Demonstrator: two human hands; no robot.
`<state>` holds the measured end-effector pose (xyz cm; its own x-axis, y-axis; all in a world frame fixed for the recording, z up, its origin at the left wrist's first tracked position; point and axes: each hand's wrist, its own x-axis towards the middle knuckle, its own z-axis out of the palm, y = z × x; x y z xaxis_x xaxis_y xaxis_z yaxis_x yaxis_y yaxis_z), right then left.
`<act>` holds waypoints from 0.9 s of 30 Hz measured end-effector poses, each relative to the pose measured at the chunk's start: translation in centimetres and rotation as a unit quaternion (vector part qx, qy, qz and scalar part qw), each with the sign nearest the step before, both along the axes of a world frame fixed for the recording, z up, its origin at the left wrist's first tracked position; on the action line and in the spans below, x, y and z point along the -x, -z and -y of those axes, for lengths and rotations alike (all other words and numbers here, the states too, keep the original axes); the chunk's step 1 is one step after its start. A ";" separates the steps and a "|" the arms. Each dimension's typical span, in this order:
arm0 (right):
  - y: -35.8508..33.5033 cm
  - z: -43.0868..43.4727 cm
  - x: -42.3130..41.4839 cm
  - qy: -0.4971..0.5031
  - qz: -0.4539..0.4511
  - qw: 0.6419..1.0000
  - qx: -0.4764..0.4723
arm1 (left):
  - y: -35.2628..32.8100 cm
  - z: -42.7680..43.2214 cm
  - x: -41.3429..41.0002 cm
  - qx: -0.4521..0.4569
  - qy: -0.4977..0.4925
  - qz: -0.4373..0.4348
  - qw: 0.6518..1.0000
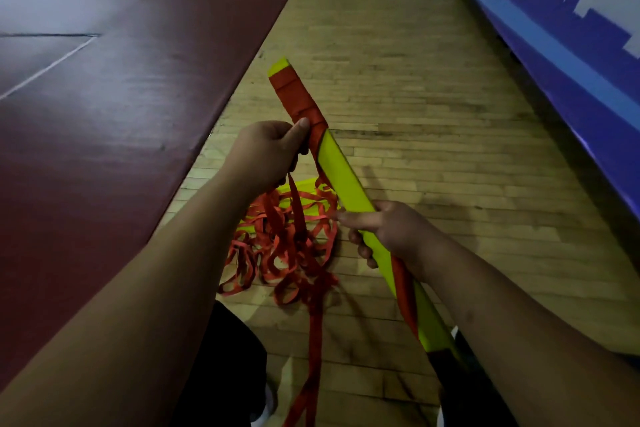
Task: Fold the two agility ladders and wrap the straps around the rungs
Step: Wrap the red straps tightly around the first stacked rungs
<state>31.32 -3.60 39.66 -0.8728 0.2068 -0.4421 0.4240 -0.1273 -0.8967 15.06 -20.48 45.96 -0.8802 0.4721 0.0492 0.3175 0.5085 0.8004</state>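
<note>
Right hand (391, 232) grips yellow rungs (341, 177), red strap (298, 97) wound round top.

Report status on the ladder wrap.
Left hand pinches strap against rung bundle; right hand grips it lower. Far end wrapped. Loose straps tangled on floor.

a strip of bare wooden floor (398, 45) runs far between a dark red mat (104, 97) on the left and a blue banner (554, 28) on the right. near, a tangle of red straps (287, 246) clutters the boards left of the raised yellow rungs (343, 177); the floor right of them lies open.
</note>
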 end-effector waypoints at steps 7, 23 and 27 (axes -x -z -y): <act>1.1 0.8 0.3 0.013 0.041 0.987 -0.155 | 0.5 -1.1 -0.9 0.082 -0.046 -0.005 0.996; -3.1 0.0 -2.1 -0.284 0.012 0.915 0.287 | -1.1 0.9 -0.1 -0.226 0.198 0.180 0.937; -2.9 -0.3 -1.9 -0.237 0.010 0.939 0.248 | -1.0 1.1 0.1 -0.180 0.188 0.133 0.956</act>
